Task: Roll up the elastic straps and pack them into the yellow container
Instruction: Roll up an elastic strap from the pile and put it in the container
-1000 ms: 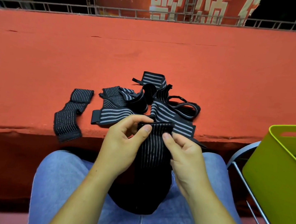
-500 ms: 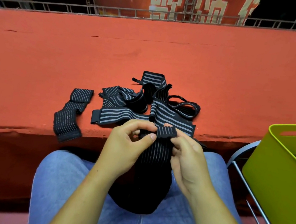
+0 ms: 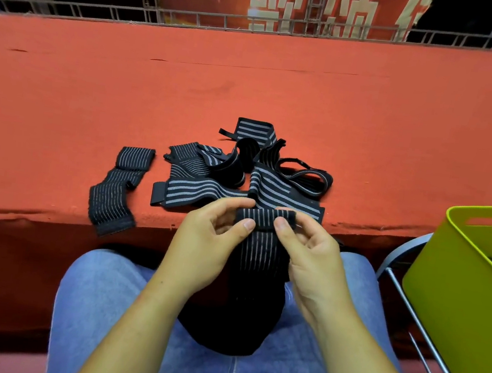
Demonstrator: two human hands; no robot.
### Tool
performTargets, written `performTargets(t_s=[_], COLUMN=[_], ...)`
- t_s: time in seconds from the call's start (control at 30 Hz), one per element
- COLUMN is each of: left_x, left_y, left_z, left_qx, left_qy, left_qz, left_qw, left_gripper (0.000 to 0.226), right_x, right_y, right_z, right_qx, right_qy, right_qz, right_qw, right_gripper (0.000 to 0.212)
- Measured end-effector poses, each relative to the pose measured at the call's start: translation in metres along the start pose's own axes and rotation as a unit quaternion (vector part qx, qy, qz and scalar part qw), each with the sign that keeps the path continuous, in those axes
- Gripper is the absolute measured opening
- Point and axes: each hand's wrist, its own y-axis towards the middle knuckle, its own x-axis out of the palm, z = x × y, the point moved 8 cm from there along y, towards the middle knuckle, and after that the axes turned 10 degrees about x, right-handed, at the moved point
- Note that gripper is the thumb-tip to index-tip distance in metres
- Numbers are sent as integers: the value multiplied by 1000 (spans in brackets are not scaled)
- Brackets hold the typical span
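Now my left grip [image 3: 209, 244] and right grip [image 3: 313, 258] pinch the black, grey-striped elastic strap [image 3: 261, 251] over my lap, its top edge, flat a second ago, freshly curled: rolling has begun.

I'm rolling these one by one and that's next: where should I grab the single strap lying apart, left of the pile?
Take the lone strap by its near end, which droops over the table edge. Come from the front, thumb on top, fingers underneath, probably with the left hand, the closer one. The far end lies flat on the cloth, harder to pinch.
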Motion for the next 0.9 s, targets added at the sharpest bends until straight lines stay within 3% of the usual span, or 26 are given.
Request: performTargets(t_s=[0.33, 0.47, 0.9], left_x=[-5, -4, 5], left_y=[0, -2, -8], left_z=[4, 3, -5], left_qx=[33, 23, -48], left_qy=[47, 63, -37], left_qz=[20, 2, -15], left_qw=[998, 998, 998], left_gripper=[26, 29, 33], right_x=[9, 6, -1], right_y=[-2, 3, 1], right_z=[4, 6, -1], right_qx=[42, 33, -2], right_qy=[-45, -27, -57], right_qz=[-41, -27, -13], right_qw=[997, 999, 998], right_gripper=[31, 20, 31])
